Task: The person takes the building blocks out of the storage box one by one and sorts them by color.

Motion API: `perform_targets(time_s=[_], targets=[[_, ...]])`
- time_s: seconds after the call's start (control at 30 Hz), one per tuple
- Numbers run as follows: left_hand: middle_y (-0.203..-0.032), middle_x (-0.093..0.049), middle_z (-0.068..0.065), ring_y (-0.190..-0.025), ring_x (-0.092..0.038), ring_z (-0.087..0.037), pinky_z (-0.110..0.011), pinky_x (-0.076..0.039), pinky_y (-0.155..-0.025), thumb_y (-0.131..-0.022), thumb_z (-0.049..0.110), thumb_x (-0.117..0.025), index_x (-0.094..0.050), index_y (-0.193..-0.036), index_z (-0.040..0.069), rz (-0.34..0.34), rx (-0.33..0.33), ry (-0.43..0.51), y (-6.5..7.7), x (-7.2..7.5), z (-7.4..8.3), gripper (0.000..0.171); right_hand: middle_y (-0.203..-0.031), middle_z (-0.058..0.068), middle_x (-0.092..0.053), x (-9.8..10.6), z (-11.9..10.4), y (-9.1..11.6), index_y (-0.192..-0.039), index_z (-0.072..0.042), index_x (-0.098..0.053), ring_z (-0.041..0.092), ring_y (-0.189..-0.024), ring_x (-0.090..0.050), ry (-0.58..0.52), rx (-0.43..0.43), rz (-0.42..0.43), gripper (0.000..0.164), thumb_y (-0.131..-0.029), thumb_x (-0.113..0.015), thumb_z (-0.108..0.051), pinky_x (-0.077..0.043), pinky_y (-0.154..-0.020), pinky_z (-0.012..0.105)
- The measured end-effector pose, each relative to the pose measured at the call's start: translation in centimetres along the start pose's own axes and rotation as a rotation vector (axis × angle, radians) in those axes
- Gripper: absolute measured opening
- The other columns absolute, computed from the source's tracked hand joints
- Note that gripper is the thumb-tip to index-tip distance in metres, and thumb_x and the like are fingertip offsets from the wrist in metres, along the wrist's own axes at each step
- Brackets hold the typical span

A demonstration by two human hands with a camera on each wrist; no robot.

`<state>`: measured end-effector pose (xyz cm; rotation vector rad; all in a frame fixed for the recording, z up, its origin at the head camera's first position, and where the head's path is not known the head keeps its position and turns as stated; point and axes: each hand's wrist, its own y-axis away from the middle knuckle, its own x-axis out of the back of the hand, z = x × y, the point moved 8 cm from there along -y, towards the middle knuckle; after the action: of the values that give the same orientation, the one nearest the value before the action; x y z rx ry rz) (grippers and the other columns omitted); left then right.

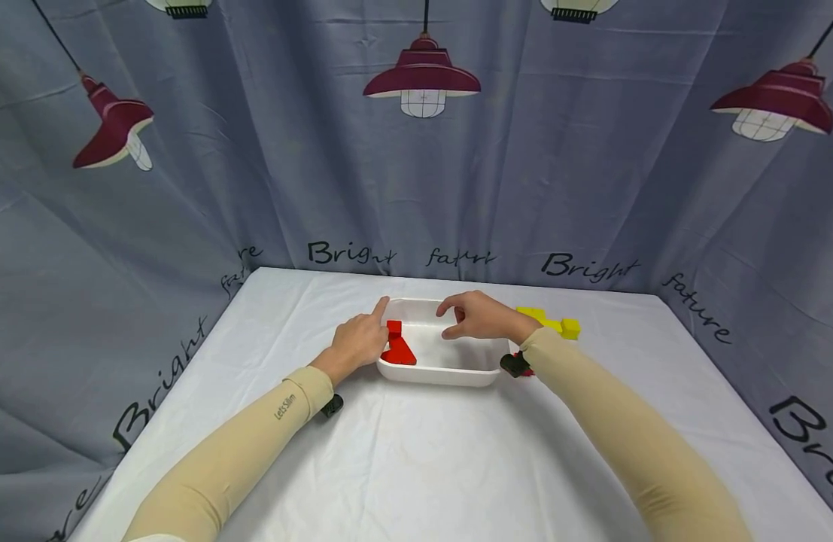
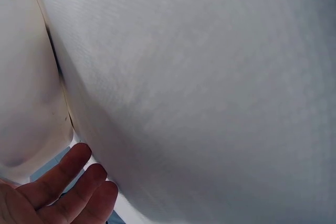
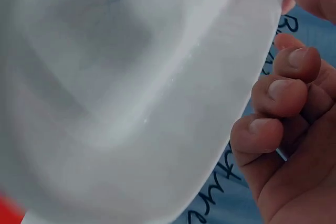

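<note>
A white rectangular tray (image 1: 443,375) stands on the table. Inside it, along the left side, lie a small red block (image 1: 393,327) and a red triangular block (image 1: 402,352), with more red partly hidden beside the left hand. My left hand (image 1: 360,339) is at the tray's left rim, its index finger stretched out along the edge; in the left wrist view its other fingers (image 2: 65,174) extend beside the tray. Over the right part of the tray hovers my right hand (image 1: 480,316), loosely bent, thumb and index finger apart and nothing between them.
Several yellow blocks (image 1: 570,329) lie on the table right of the tray, partly behind the right forearm. A red piece (image 1: 528,370) shows beside the right wrist. White cloth (image 1: 430,459) covers the table, and a grey-blue curtain (image 1: 579,188) hangs behind it.
</note>
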<state>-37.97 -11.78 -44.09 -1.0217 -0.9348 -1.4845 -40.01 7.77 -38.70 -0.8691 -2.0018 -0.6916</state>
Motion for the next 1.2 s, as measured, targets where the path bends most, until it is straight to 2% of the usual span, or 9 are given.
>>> perform_targets(time_s=[0.27,0.53,0.9,1.2], targets=[[-0.078,-0.06,-0.003,-0.08,-0.059,-0.022,-0.038,-0.05,-0.068,-0.103,0.031,-0.042,-0.019,-0.162,0.022,0.018,0.027,0.018,0.0,0.1,-0.2,0.064,-0.074,0.005,-0.055,-1.2,-0.4,-2.5,-0.126,-0.012,-0.069,0.02,-0.069,-0.05,-0.03,0.016,-0.01,0.043,-0.087,-0.079,-0.025,-0.04,-0.063,0.029],[-0.077,-0.059,-0.002,-0.077,-0.059,-0.021,-0.036,-0.049,-0.066,-0.103,0.03,-0.043,-0.018,-0.162,0.021,-0.017,0.038,0.021,0.0,-0.5,-0.2,0.065,-0.074,0.005,-0.056,-2.1,-0.6,-4.4,-0.124,-0.013,-0.069,0.019,-0.068,-0.05,-0.032,0.028,-0.011,0.041,-0.087,-0.079,-0.025,-0.04,-0.063,0.028],[-0.092,-0.066,-0.004,-0.081,-0.059,-0.022,-0.039,-0.052,-0.07,-0.103,0.03,-0.044,-0.019,-0.162,0.021,0.002,0.038,0.015,0.0,-0.4,-0.3,0.064,-0.077,0.005,-0.057,-2.9,-1.4,-6.5,-0.12,-0.015,-0.071,0.019,-0.073,-0.052,-0.032,0.021,-0.024,0.036,-0.086,-0.079,-0.024,-0.041,-0.065,0.027],[-0.093,-0.067,-0.006,-0.08,-0.06,-0.022,-0.039,-0.053,-0.068,-0.104,0.03,-0.044,-0.02,-0.162,0.021,0.003,0.031,-0.002,-0.1,-0.3,-0.1,0.064,-0.072,0.003,-0.057,-3.8,-1.1,-7.8,-0.115,-0.016,-0.073,0.017,-0.068,-0.051,-0.034,0.043,-0.034,0.032,-0.085,-0.08,-0.024,-0.041,-0.063,0.026]])
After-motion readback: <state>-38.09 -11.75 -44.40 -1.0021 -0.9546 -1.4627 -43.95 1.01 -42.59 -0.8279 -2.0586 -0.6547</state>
